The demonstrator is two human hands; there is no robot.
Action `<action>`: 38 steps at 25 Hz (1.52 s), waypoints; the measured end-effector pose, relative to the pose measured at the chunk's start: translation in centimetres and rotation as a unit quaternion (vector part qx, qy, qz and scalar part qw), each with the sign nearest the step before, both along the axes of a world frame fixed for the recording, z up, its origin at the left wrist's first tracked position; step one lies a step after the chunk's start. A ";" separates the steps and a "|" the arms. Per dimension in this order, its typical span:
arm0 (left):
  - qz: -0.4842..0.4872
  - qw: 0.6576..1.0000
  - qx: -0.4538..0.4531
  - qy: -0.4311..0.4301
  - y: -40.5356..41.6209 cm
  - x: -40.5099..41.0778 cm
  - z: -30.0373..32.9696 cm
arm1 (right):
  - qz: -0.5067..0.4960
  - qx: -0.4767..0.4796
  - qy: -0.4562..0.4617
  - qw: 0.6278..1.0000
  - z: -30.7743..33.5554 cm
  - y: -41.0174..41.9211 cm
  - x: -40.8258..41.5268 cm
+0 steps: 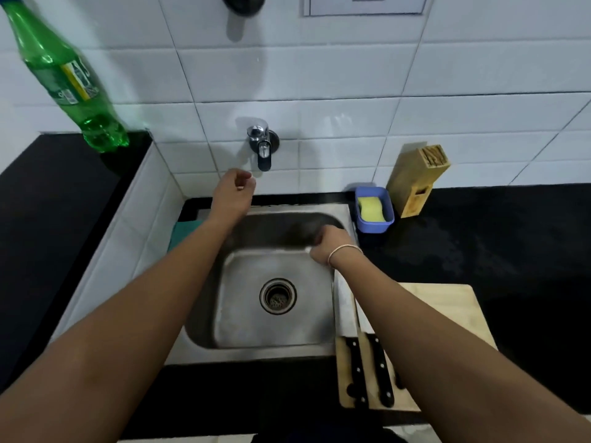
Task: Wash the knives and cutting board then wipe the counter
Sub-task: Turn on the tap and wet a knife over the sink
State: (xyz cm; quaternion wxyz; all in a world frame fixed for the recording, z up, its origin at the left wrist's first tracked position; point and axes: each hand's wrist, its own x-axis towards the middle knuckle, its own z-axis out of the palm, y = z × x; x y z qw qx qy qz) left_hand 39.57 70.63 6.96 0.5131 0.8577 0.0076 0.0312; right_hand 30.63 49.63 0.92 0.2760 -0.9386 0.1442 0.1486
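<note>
1. Two hands. The left hand, centre frame just below the tap, has a loosely curled grip, fingers near the thumb, holding nothing seen.
2. The right hand, at the sink's right rim, is a closed fist; whether its grip holds anything I cannot tell. A thin bracelet circles that wrist.
3. At least two black-handled knives lie on one board, lower right, on the black table, partly under the right forearm.
4. One blue tray with one yellow sponge sits right of the sink; one wooden knife block beside it.
5. One green bottle, upper left; its label is unreadable.
6. One teal cloth lies left of the sink.
</note>
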 end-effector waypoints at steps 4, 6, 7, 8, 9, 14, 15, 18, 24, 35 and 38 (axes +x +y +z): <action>0.014 0.986 -0.150 0.077 -1.4 1.5 -0.3 | -0.004 -0.090 0.152 0.984 -3.3 -4.0 -1.5; 0.019 0.976 -0.198 0.088 -1.7 1.9 -0.7 | -0.002 -0.088 0.153 0.984 -4.5 -5.0 -1.7; 0.023 0.973 -0.213 0.086 -1.7 2.2 -0.8 | 0.006 -0.095 0.149 0.984 -4.7 -5.2 -1.4; 0.030 0.971 -0.225 0.081 -1.6 2.6 -0.8 | 0.008 -0.098 0.153 0.983 -4.6 -5.2 -1.1; 0.036 0.968 -0.235 0.077 -1.5 3.1 -0.6 | 0.003 -0.096 0.162 0.982 -4.5 -5.3 -0.6; 0.020 0.970 -0.238 0.041 -1.7 4.9 0.7 | -0.088 0.063 0.174 0.979 -4.0 -4.6 1.5; 0.014 0.970 -0.239 0.035 -1.9 5.3 1.0 | -0.120 0.118 0.171 0.971 -3.3 -3.9 2.1; -0.016 0.973 -0.230 0.023 -2.3 5.9 1.5 | -0.146 0.189 0.117 0.964 -1.1 -1.6 4.1; -0.024 0.982 -0.185 0.024 -2.3 6.8 2.6 | -0.166 0.262 -0.054 0.949 1.8 1.9 7.7; -0.039 0.959 -0.262 0.102 -0.9 7.5 3.3 | -0.389 0.424 -0.140 0.806 3.2 2.7 8.5; -0.046 0.954 -0.278 0.102 -1.0 7.3 3.4 | -0.438 0.442 -0.155 0.767 3.0 2.1 8.0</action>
